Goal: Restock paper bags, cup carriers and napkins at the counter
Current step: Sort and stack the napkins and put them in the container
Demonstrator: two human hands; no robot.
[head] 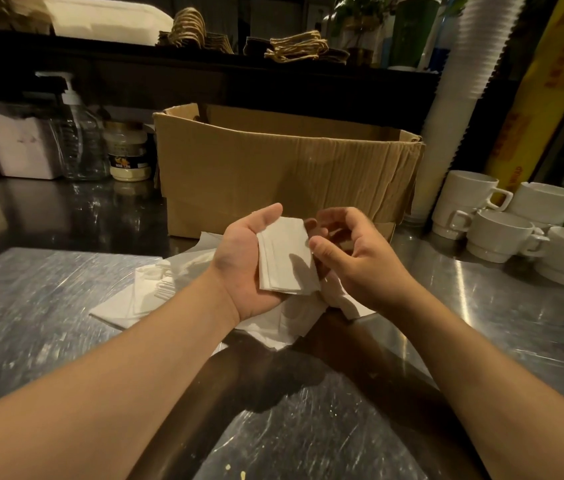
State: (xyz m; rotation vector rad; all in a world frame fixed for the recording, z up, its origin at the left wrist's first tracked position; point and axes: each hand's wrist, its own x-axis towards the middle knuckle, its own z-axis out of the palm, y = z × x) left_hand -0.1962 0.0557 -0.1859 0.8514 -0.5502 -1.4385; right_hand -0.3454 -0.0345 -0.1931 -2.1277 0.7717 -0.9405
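My left hand (239, 258) lies palm up over the steel counter (48, 306) and cradles a small stack of folded white napkins (287, 258); its fingertips curl up past the stack's right edge. My right hand (356, 254) is beside it with loosely curled fingers, and its thumb tip touches the stack's right edge. More loose napkins (156, 289) lie spread on the counter under both hands. Brown paper bags with twine handles (298, 46) lie stacked on the dark upper shelf. A napkin dispenser (17, 140) stands at the far left.
An open cardboard box (273, 168) stands just behind my hands. Left of it are a pump bottle (76, 133) and a jar (128, 150). White mugs (502, 223) are stacked at the right, beside a tall column of cups (457, 98).
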